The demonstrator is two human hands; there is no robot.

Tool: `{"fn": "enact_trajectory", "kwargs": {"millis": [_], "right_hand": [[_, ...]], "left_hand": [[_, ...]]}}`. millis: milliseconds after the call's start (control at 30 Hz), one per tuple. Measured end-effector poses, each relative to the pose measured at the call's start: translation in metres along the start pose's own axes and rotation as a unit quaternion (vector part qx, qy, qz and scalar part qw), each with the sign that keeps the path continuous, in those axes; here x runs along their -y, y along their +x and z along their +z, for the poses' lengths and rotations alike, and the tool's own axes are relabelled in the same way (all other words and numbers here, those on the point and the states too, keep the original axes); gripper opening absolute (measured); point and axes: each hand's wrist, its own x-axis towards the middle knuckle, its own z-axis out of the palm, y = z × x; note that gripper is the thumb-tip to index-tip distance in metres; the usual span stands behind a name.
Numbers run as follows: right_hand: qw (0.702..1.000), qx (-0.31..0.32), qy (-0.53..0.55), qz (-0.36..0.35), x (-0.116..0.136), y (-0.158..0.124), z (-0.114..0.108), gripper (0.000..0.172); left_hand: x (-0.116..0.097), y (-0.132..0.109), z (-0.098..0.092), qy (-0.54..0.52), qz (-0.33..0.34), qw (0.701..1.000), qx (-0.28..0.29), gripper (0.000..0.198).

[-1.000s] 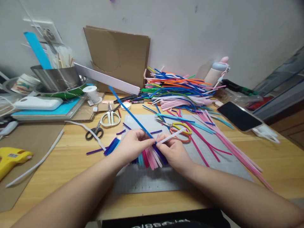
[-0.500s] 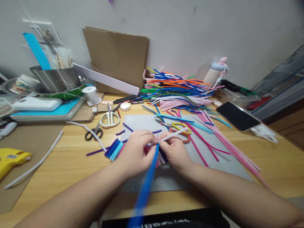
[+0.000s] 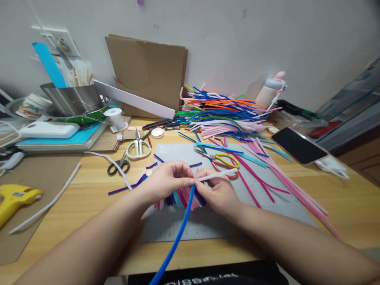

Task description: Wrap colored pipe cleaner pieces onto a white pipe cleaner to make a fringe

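While pinched together over the grey mat (image 3: 213,225), hands: left hand (image 3: 170,182) and right hand (image 3: 219,192), fingertips touching, middle of the tabletop (image 3: 89,198).
Blue stem (image 3: 178,237): top end caught at the pinch, long tail trailing off toward 7 o'clock and out past the bottom edge.
White stem (image 3: 218,174): short, poking out toward 3 o'clock from that same pinch.
Bundle (image 3: 185,198): short pink, blue and purple offcuts, tucked under both hands, resting on the mat.
Left fingers (image 3: 185,180): clamped tight, thumb against forefinger, on the blue stem's end.
Right fingers (image 3: 203,186): closed too, gripping the white stem near its root, no gap showing.
Crossing of the stems, imo: best held right at the pinch. Pull the blue stem snug before any turn, don't let the bundle fan out, and mind the tail near the scissors (image 3: 208,155) at 1 o'clock.
Spare stems (image 3: 219,111): big heap at 12 o'clock, well apart.
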Motion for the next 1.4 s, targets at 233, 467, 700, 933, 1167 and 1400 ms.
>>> {"fn": "enact_trajectory", "kwargs": {"millis": [233, 467, 700, 933, 1167, 1400], "right_hand": [[1.000, 0.008, 0.007, -0.005, 0.003, -0.003, -0.001, 0.009], [0.989, 0.053, 0.127, 0.049, 0.007, 0.001, -0.001, 0.011], [0.993, 0.045, -0.077, -0.072, 0.010, 0.002, -0.008, 0.009], [0.971, 0.080, -0.136, -0.180, 0.009, 0.004, -0.013, 0.010], [0.945, 0.136, -0.186, -0.232, 0.008, 0.008, -0.019, 0.015], [0.954, 0.136, -0.173, -0.205, 0.010, 0.009, -0.021, 0.012]], "left_hand": [[-0.001, 0.001, 0.000, -0.047, 0.026, 0.998, 0.034, 0.020], [-0.001, 0.002, -0.002, 0.011, 0.035, 0.999, -0.036, 0.017], [-0.001, 0.002, -0.005, -0.009, 0.028, 1.000, 0.007, 0.016], [-0.002, 0.002, -0.007, -0.017, -0.001, 0.999, 0.046, 0.016], [0.001, 0.002, -0.007, -0.011, -0.007, 0.997, 0.076, 0.014], [-0.001, 0.001, -0.005, -0.009, -0.005, 0.996, 0.094, 0.019]]}}
